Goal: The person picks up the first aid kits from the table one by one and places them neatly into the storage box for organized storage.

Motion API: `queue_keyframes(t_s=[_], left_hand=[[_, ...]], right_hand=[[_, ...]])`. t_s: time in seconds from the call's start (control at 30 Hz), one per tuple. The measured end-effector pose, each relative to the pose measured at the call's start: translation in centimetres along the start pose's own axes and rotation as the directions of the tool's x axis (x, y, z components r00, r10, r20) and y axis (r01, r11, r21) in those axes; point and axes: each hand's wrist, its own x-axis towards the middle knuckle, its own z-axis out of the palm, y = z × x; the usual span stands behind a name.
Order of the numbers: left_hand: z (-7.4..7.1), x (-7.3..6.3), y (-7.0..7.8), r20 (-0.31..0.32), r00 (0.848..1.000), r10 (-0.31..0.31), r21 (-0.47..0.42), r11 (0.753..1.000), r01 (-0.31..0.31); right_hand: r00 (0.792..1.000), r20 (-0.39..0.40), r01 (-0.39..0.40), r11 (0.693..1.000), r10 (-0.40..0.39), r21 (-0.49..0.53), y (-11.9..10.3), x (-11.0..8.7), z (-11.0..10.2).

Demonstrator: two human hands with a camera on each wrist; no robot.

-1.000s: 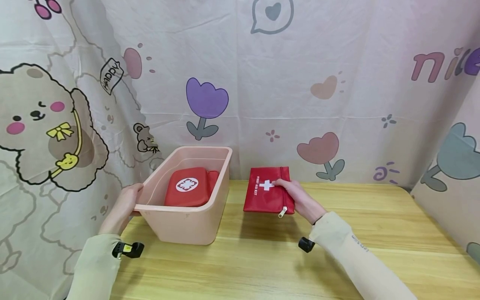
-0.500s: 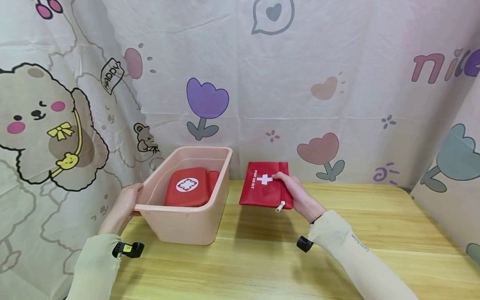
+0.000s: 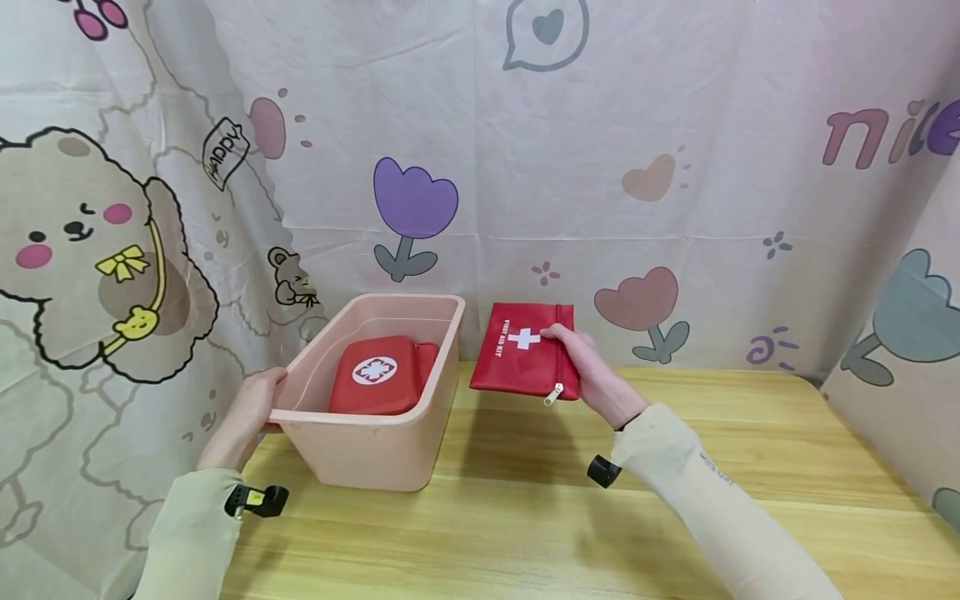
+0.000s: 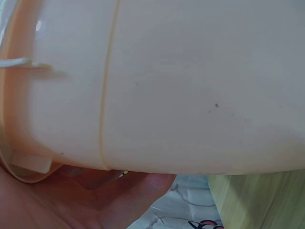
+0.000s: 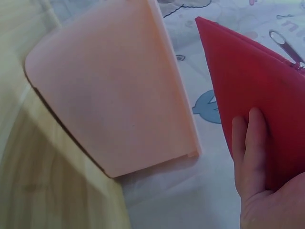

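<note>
Above the table, to the right of the bin, my right hand [image 3: 592, 371] holds a flat red zippered first aid pouch [image 3: 502, 362], thumb on top near the white cross. Fingers [image 5: 255, 148] press against its underside in the right wrist view. My left hand [image 3: 251, 408] grips the near left corner of the pink plastic bin [image 3: 360, 450] by its rim, and the left wrist view shows that hand [image 4: 119, 200] against the bin's outer wall. Inside the bin lies a red first aid case [image 3: 375, 375] with a round white emblem. Another red item [image 3: 427, 357], partly hidden, sits behind it.
The bin stands at the left of a wooden table [image 3: 720, 483]. A printed cloth [image 3: 525, 192] hangs close behind the table and along both sides. Small black cameras [image 3: 603, 472] are strapped to both wrists.
My right hand has raised the pouch and shifted it slightly left, toward the bin. The left hand and the bin have stayed in place.
</note>
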Motion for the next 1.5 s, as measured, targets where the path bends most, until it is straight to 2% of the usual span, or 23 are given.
queue_keyframes(t_s=[0.27,0.47,0.97,1.23,1.5], left_hand=[[0.1,0.0,0.0,0.002,1.000,0.003,-0.001,1.000,-0.003],[0.0,0.0,0.0,0.005,1.000,0.009,0.001,1.000,-0.009],[-0.1,0.1,-0.1,0.015,1.000,0.001,-0.006,1.000,-0.001],[-0.1,0.1,-0.1,0.016,1.000,-0.010,0.005,1.000,0.010],[-0.1,0.1,0.0,0.015,1.000,-0.012,0.010,1.000,0.012]], right_hand=[[0.999,0.009,0.039,0.998,-0.040,0.044,-1.4,0.1,0.5],[0.999,0.020,0.035,0.997,-0.036,0.070,-2.0,0.2,1.5],[0.996,0.077,0.029,0.994,-0.038,0.110,-2.3,0.9,4.1],[0.998,0.069,-0.005,0.996,-0.001,0.093,-2.0,1.6,5.3],[0.997,0.071,0.012,0.994,-0.020,0.108,-1.9,2.1,6.4]])
